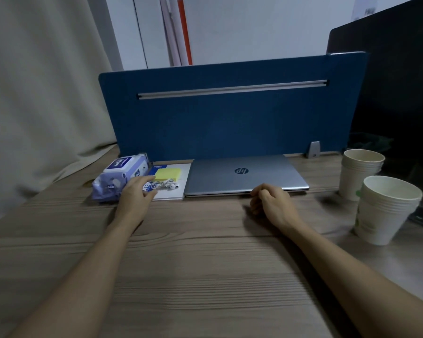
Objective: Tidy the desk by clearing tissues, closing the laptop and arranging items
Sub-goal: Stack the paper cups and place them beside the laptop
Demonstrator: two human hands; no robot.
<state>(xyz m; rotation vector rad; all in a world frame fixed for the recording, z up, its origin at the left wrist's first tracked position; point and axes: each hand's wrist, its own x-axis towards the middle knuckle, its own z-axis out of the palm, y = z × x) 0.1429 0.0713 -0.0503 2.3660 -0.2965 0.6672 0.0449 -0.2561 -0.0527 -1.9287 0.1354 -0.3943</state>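
A silver laptop (pixel 247 175) lies with its lid down against the blue divider. Left of it a white notebook (pixel 175 191) carries a yellow sticky pad (pixel 167 174) and coiled white earphones (pixel 166 184). A purple wet-wipe pack (pixel 119 175) lies at the far left. My left hand (pixel 136 191) rests with straight fingers over the notebook's left edge, fingertips near the earphones. My right hand (pixel 270 200) sits on the wooden desk just in front of the laptop's front edge, fingers loosely curled and holding nothing.
Two stacks of paper cups (pixel 386 208) (pixel 359 174) stand at the right. A blue divider panel (pixel 230 113) closes off the back of the desk. A dark monitor (pixel 396 93) is at far right, a beige curtain (pixel 42 93) at left.
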